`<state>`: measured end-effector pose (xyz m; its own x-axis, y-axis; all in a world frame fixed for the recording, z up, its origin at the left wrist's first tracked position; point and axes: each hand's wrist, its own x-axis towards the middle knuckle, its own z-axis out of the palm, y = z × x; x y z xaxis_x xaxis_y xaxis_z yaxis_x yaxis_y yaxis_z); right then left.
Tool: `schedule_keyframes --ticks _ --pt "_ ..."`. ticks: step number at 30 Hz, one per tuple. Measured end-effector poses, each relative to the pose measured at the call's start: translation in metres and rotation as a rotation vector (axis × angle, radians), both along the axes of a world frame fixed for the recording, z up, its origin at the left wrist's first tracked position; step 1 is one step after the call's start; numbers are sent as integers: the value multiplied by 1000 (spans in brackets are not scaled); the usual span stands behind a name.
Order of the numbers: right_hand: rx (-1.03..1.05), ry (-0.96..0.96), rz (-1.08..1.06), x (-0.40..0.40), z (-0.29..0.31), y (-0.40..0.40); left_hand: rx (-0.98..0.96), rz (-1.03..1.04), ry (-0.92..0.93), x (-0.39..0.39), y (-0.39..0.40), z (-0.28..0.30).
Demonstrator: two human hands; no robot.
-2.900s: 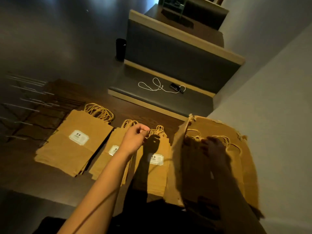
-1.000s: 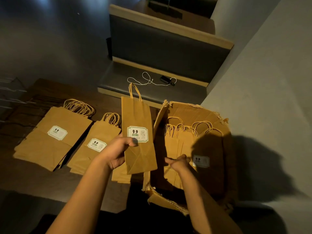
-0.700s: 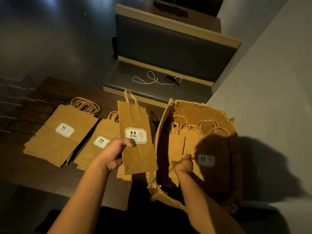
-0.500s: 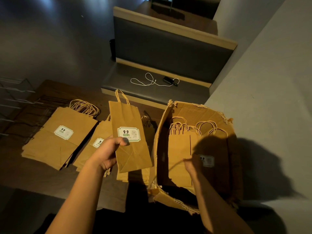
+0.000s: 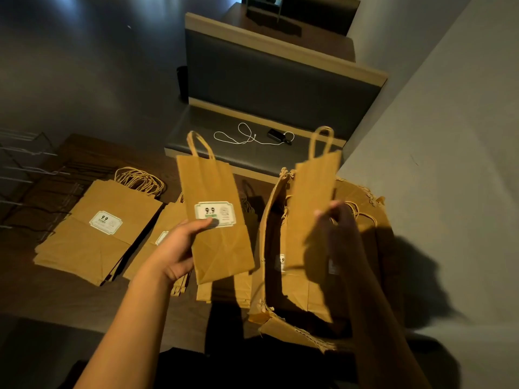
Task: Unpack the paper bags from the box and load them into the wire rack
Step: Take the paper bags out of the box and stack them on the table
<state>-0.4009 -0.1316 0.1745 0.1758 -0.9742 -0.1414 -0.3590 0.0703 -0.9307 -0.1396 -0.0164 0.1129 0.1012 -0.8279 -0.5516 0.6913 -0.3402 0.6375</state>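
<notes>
Above the dark wooden desk (image 5: 42,290), two flat-folded kraft paper bags are held upright in the air, one per hand. One labelled bag (image 5: 216,220), creased matte brown paper with a twisted paper-cord handle loop at its top and a pale sticker reading "9.9", is pinched at its left edge by the left hand (image 5: 179,248), thumb on the sticker's lower corner. A second bag (image 5: 314,209), turned so only plain brown paper shows, is gripped at its right edge by the right hand (image 5: 339,228), which is in deep shadow and blurred, so its fingers are hard to separate. This bag rises out of the torn cardboard box (image 5: 264,248), whose ragged, frayed rim stands open against the grey wall (image 5: 449,164); more bags stand packed inside it, their handles and one sticker only partly visible in the gloom. On the desk to the left lie a large stack of bags (image 5: 92,240) with looped handles fanned at its far end, and a smaller stack (image 5: 160,234) partly hidden behind the left forearm; further bags lie under the labelled bag. Thin rods of the wire rack (image 5: 25,175) show at the far left, cut off by the frame edge. Bare desk surface lies open in front of the stacks. Beyond the desk a padded bench seat (image 5: 196,136) carries a white cable (image 5: 241,136) and a small dark device (image 5: 276,134).
</notes>
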Motion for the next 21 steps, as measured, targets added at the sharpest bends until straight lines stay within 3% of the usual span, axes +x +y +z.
schedule_keyframes --ticks 3,5,9,11,14,16,18,21 --pt "149 20 338 57 -10 22 -30 -104 3 -14 -4 7" --pt "213 145 541 90 -17 41 -87 -177 -40 -16 -2 6" --pt "174 184 660 110 -29 58 -97 -146 -105 3 12 -5" --pt "220 63 589 104 -36 53 -58 -65 -123 12 19 -12" --pt "212 -113 162 79 -46 29 -30 -4 -128 16 23 -19" --pt "191 -6 -63 49 -77 4 -29 0 -141 14 23 -19" --pt "321 216 -184 15 -117 -13 -32 5 -142 11 22 -18" --pt "521 389 -157 -15 -155 -12 -27 15 -118 5 19 -18"
